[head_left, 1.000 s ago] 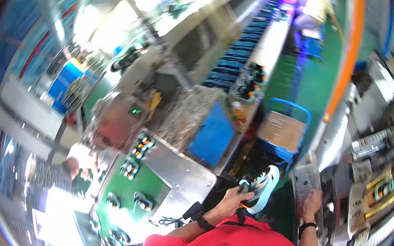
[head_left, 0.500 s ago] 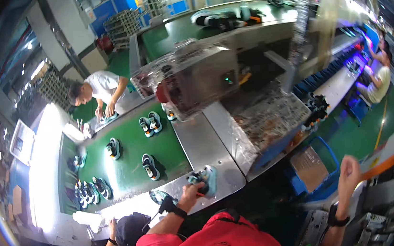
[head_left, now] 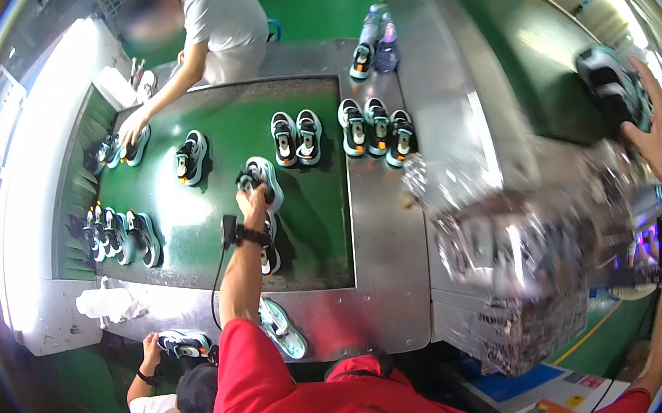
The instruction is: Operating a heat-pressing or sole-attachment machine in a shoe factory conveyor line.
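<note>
My left hand (head_left: 253, 207) grips a black-and-white sneaker (head_left: 262, 183) with a pale teal sole, above the green belt (head_left: 185, 278). Under it, another sneaker (head_left: 270, 249) is partly covered by my wrist. My right hand (head_left: 658, 136) reaches far to the right, its thumb and fingers around a dark sneaker (head_left: 609, 84) with a teal sole, at the raised green belt (head_left: 522, 33). Nearest my left forearm, a pale teal shoe piece (head_left: 282, 328) lies on the metal edge.
Pairs of sneakers (head_left: 296, 137) stand on the belt, and several more (head_left: 376, 127) on the metal strip. A plastic-wrapped machine (head_left: 504, 245) fills the space between my arms. One co-worker (head_left: 223, 24) reaches across opposite; another (head_left: 195, 406) handles a sneaker at lower left.
My left hand has carried its sneaker from the metal edge over the green belt. My right hand, empty before, has moved up to a sneaker at the raised belt. The view has shifted.
</note>
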The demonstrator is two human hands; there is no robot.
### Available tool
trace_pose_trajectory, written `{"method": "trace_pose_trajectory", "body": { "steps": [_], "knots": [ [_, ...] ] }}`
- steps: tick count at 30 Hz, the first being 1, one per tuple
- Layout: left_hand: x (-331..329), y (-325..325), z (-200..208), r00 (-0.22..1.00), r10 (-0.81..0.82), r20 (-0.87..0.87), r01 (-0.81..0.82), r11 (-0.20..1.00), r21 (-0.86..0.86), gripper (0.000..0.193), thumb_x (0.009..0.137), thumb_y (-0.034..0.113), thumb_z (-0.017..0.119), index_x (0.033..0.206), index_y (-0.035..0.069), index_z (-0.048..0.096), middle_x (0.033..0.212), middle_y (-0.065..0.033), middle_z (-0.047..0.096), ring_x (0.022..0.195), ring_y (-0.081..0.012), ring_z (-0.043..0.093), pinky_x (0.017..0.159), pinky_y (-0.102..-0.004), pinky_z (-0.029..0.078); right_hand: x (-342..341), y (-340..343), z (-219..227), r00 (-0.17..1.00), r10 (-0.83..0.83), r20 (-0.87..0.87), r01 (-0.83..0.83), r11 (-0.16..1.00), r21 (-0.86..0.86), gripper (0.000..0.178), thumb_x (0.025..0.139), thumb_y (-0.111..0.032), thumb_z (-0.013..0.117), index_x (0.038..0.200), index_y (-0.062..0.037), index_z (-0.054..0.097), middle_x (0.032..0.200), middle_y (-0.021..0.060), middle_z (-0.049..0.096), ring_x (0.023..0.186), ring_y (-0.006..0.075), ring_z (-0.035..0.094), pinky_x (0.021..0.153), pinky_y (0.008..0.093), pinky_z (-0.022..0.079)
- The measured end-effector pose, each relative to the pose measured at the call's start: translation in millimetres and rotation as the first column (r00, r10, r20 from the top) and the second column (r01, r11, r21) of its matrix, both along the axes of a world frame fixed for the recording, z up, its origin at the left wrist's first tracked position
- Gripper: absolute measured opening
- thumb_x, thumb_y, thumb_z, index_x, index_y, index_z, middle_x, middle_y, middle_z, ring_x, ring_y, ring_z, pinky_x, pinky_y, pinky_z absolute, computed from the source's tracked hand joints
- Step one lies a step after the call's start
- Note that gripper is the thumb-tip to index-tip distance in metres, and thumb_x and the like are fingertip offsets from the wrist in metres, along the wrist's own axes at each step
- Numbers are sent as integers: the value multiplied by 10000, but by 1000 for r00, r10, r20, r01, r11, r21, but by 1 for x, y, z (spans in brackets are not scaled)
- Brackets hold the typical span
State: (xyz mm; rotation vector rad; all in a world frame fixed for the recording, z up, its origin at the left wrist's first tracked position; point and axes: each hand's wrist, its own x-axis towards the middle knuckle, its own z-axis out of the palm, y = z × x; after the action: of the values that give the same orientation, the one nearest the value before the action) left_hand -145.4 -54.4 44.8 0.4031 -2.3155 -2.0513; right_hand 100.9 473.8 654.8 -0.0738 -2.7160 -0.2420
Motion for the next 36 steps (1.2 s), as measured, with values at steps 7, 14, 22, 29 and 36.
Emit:
{"method": "trace_pose_trajectory", "body": {
  "steps": [7,14,22,29,36],
  "knots": [
    [-101,-6,-23,991,130,-10,-118,864,-490,553,718,171,710,1188,-3,475,1028,-220,632,932,-365,634,828,-427,499,-83,39,-44,980,-196,22,196,957,-212,696,679,-47,653,1341,-127,452,1059,171,621,953,302,610,845,359,475],
    [-132,119,-16,976,-217,-9,187,861,-472,719,742,248,686,1341,28,355,1182,-286,580,1082,-453,572,923,-466,461,-80,-24,-28,974,-189,-128,209,965,160,586,745,-101,700,1297,-111,504,1091,129,636,1025,236,610,884,332,464],
    [-10,108,0,925,-343,-163,263,888,-377,739,887,335,656,1417,-67,332,1360,-277,436,1265,-393,433,1102,-438,300,-49,-32,-18,946,-31,-322,43,999,30,498,753,-213,756,1187,-64,564,978,107,674,902,204,659,799,308,505],
    [270,170,218,68,-992,105,724,121,679,450,943,226,613,1313,-11,514,1319,-210,538,1209,-315,543,991,-470,456,144,-71,52,755,-199,-625,-134,886,-444,305,784,-256,736,962,-14,678,837,27,687,777,105,638,721,261,505],
    [420,289,347,-142,-859,-491,474,-495,728,961,838,481,703,1489,-16,201,1439,-168,419,1308,-284,449,1092,-476,349,351,-171,-25,686,-619,-381,-129,412,-902,459,666,-110,742,1078,27,591,922,65,666,776,130,629,730,278,505]
  ]
}}
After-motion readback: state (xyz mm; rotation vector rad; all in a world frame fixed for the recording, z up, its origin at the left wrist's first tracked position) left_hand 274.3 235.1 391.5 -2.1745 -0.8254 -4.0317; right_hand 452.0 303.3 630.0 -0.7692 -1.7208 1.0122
